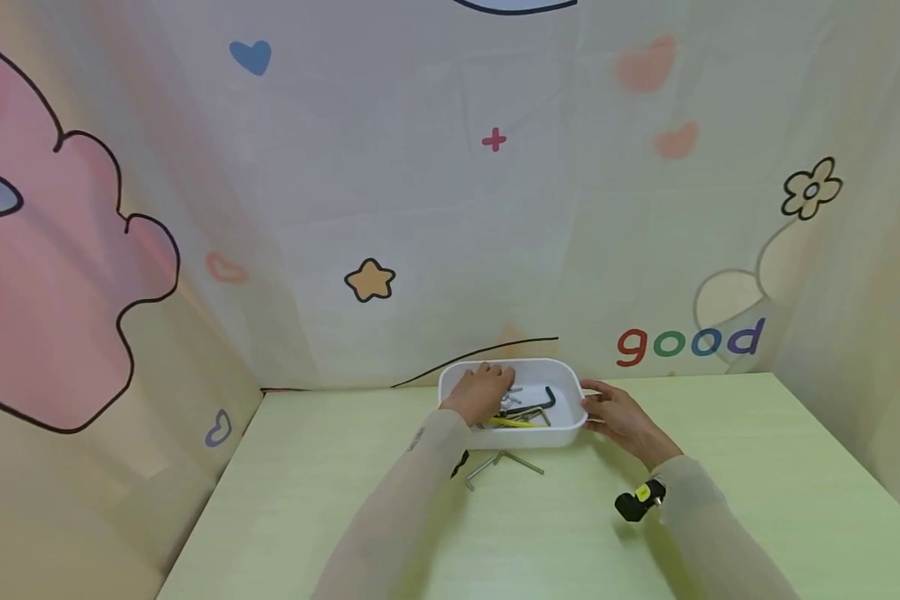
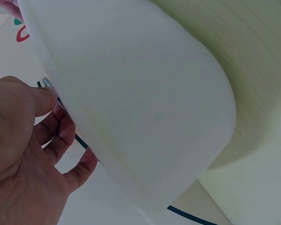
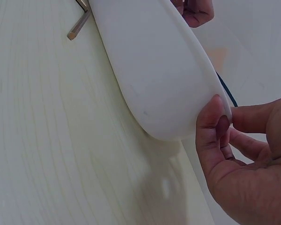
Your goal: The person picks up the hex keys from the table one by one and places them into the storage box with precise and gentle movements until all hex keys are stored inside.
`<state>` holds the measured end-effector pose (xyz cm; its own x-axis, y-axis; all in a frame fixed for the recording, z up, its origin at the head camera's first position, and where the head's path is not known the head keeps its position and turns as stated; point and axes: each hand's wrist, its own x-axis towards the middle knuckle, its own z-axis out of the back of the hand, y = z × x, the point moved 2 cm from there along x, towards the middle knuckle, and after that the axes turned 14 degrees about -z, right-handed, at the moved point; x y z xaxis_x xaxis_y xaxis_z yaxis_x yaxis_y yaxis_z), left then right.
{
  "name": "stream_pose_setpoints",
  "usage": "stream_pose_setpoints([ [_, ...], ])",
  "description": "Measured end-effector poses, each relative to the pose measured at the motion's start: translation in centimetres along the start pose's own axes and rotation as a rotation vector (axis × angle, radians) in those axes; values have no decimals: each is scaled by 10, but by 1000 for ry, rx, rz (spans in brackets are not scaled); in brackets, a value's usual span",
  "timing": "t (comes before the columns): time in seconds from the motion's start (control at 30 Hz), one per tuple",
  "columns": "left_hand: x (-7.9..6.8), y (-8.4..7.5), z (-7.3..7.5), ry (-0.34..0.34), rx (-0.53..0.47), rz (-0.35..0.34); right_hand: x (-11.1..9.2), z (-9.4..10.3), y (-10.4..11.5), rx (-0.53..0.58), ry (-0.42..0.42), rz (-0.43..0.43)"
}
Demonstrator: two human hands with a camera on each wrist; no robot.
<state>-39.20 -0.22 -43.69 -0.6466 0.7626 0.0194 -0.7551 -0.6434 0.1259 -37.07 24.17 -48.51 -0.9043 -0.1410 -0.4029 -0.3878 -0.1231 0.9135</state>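
Note:
A white plastic tray [image 1: 562,436] stands at the back of the table against the curtain. Inside lie a black hex key [image 1: 549,398], a yellow stick-like piece [image 1: 513,423] and several metal pieces. My left hand [image 1: 483,393] reaches over the tray's left end with bent fingers. In the left wrist view its thumb and fingertips pinch a small silver screw [image 2: 46,82], mostly hidden by the thumb and rim. My right hand [image 1: 621,417] grips the tray's right end, thumb and fingers at the rim. Two hex keys [image 1: 521,463] lie on the table before the tray.
The pale green wood-grain table [image 1: 570,533] runs up to a printed curtain [image 1: 435,208] behind and at both sides. A black wrist camera [image 1: 633,504] hangs below my right wrist, above the table.

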Motion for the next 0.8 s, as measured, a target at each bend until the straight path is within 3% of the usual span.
stream_pose_setpoints([
  [0.33, -4, 0, 0, 18, -95, 61, 3, -2, 1, -13, -40, -14],
  [0.57, -12, -2, -9, 21, -98, 39, 2, -5, -4, -29, -46, -25],
  [0.8, -14, 0, -8, 7, -105, 33, 2, -1, -1, -30, -55, -27],
])
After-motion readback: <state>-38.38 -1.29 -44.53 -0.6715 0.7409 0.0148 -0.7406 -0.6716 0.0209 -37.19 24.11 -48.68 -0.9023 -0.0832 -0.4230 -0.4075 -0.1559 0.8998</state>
